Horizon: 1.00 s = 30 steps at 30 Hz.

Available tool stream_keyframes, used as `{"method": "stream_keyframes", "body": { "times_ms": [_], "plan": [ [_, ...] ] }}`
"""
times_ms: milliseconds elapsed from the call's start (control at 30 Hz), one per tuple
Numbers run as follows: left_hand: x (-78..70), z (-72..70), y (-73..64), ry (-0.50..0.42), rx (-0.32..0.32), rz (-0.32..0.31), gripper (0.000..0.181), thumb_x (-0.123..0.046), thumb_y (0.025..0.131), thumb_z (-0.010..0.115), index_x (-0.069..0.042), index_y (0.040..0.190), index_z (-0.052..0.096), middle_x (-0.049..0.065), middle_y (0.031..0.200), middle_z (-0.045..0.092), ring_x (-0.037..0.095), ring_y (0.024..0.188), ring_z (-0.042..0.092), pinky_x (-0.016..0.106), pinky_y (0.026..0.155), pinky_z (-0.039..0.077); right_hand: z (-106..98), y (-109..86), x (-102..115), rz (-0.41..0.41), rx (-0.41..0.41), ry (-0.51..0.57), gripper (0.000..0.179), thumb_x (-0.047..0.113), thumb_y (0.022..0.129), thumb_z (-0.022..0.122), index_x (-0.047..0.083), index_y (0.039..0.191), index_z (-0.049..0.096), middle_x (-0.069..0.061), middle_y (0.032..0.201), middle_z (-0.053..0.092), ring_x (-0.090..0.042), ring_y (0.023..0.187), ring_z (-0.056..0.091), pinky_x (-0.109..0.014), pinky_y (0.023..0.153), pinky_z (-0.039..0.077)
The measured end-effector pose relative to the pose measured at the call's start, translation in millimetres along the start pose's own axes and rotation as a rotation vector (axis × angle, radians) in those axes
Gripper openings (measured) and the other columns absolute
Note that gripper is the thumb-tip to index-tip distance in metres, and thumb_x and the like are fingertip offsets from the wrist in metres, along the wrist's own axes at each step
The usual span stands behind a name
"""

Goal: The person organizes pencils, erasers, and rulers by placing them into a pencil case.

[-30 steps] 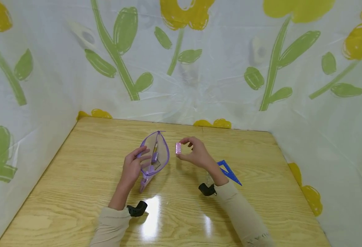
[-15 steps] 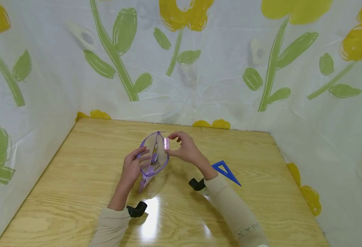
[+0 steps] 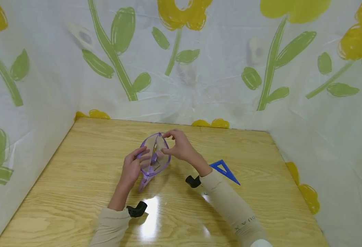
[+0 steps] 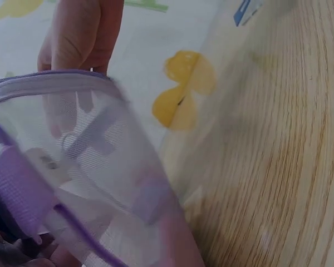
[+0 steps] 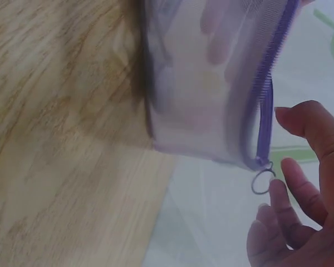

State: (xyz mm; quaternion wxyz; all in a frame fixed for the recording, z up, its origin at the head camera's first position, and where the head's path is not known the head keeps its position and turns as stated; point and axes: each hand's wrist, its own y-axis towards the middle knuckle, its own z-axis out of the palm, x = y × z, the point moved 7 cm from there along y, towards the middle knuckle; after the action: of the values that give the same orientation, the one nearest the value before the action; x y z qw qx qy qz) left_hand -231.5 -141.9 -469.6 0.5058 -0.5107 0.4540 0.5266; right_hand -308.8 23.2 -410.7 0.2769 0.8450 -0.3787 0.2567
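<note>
In the head view, a see-through mesh pencil case (image 3: 164,165) with purple trim stands with its mouth spread wide. My left hand (image 3: 132,168) grips its left side, fingers over the rim. Inside show a small purple block (image 3: 154,158) and a slim yellow piece (image 3: 154,148). My right hand (image 3: 183,149) is at the right rim, thumb and fingers parted with nothing between them. The right wrist view shows those fingertips beside the purple zip and its ring pull (image 5: 263,182). Blurred shapes show through the mesh in the left wrist view.
A blue set square (image 3: 232,177) lies on the wooden table (image 3: 76,171) right of the right forearm. White cloth (image 3: 218,85) printed with flowers surrounds the table at the back and sides. Black wrist mounts (image 3: 137,209) sit on both arms.
My right hand has moved left to the pencil case, carrying a small pink shiny block, and has let go of it over the mouth. The left hand has stayed in place.
</note>
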Motion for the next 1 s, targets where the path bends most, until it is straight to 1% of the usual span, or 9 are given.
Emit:
{"method": "stream_keyframes", "body": {
  "times_ms": [100,200,400,467,567,667,833,900,1000],
  "plan": [
    [1.0,2.1,-0.3,0.004,0.009,-0.009,0.05,0.007,0.1,0.028,0.009,0.148,0.043,0.03,0.146,0.05,0.046,0.129,0.055,0.035,0.101,0.058,-2,-1.3,-2,0.013,-0.021,0.012,0.04,0.011,0.082,0.084,0.001,0.117,0.067,-0.014,0.115,0.066,-0.031,0.11,0.056,-0.048,0.097,0.051],
    [1.9,2.2,-0.9,0.011,0.003,-0.017,0.05,0.007,0.1,0.028,0.01,0.147,0.043,0.029,0.146,0.05,0.045,0.128,0.056,0.035,0.1,0.058,-4,-4.4,-4,0.009,-0.045,0.015,0.037,0.009,0.082,0.083,0.001,0.115,0.068,-0.012,0.113,0.067,-0.028,0.107,0.056,-0.043,0.093,0.052],
    [-1.8,0.2,1.0,0.017,-0.002,0.011,0.05,0.006,0.1,0.027,0.009,0.147,0.043,0.029,0.145,0.051,0.045,0.128,0.056,0.037,0.101,0.057,-9,-11.4,-6,0.002,-0.093,0.032,0.033,0.013,0.086,0.081,0.005,0.116,0.069,-0.01,0.113,0.066,-0.025,0.101,0.056,-0.037,0.086,0.053],
    [-3.5,-0.3,1.9,0.015,0.0,0.018,0.051,0.006,0.1,0.027,0.009,0.148,0.043,0.028,0.144,0.052,0.045,0.129,0.056,0.037,0.101,0.057,-11,-14.7,-7,-0.007,-0.118,0.053,0.032,0.013,0.087,0.08,0.007,0.117,0.07,-0.009,0.112,0.066,-0.024,0.098,0.055,-0.036,0.081,0.052],
    [-4.9,-0.8,2.3,0.007,0.0,0.015,0.051,0.006,0.1,0.026,0.01,0.148,0.042,0.029,0.145,0.051,0.045,0.129,0.055,0.037,0.101,0.057,-15,-22.5,-11,-0.008,-0.146,0.091,0.031,0.013,0.088,0.078,0.009,0.117,0.07,-0.008,0.112,0.065,-0.023,0.096,0.055,-0.036,0.079,0.052],
    [-4.6,-1.5,1.7,0.005,-0.006,0.001,0.051,0.007,0.099,0.026,0.011,0.148,0.041,0.029,0.145,0.05,0.045,0.129,0.055,0.035,0.1,0.058,-16,-33.0,-16,0.007,-0.151,0.16,0.03,0.011,0.089,0.077,0.008,0.118,0.069,-0.009,0.115,0.066,-0.026,0.099,0.057,-0.043,0.084,0.054],
    [-4.4,-1.8,1.3,0.014,-0.009,-0.002,0.052,0.007,0.099,0.025,0.011,0.148,0.041,0.029,0.145,0.051,0.045,0.129,0.055,0.035,0.1,0.058,-17,-52.2,-24,0.075,-0.133,0.318,0.028,0.009,0.092,0.074,0.005,0.119,0.067,-0.012,0.12,0.066,-0.041,0.109,0.057,-0.056,0.093,0.053],
    [-3.8,-1.2,1.4,0.021,-0.006,0.001,0.052,0.007,0.099,0.025,0.01,0.148,0.041,0.029,0.145,0.051,0.045,0.129,0.055,0.035,0.1,0.058,-17,-61.0,-26,0.103,-0.127,0.357,0.028,0.008,0.092,0.073,0.006,0.119,0.066,-0.012,0.121,0.066,-0.046,0.111,0.056,-0.056,0.095,0.053],
    [-2.4,0.0,1.3,0.021,-0.003,-0.001,0.052,0.007,0.099,0.025,0.01,0.148,0.041,0.029,0.146,0.05,0.045,0.129,0.055,0.035,0.1,0.058,-18,-74.0,-33,0.142,-0.116,0.395,0.03,0.007,0.092,0.073,0.006,0.121,0.065,-0.013,0.122,0.065,-0.046,0.113,0.056,-0.055,0.099,0.054]
  ]
}}
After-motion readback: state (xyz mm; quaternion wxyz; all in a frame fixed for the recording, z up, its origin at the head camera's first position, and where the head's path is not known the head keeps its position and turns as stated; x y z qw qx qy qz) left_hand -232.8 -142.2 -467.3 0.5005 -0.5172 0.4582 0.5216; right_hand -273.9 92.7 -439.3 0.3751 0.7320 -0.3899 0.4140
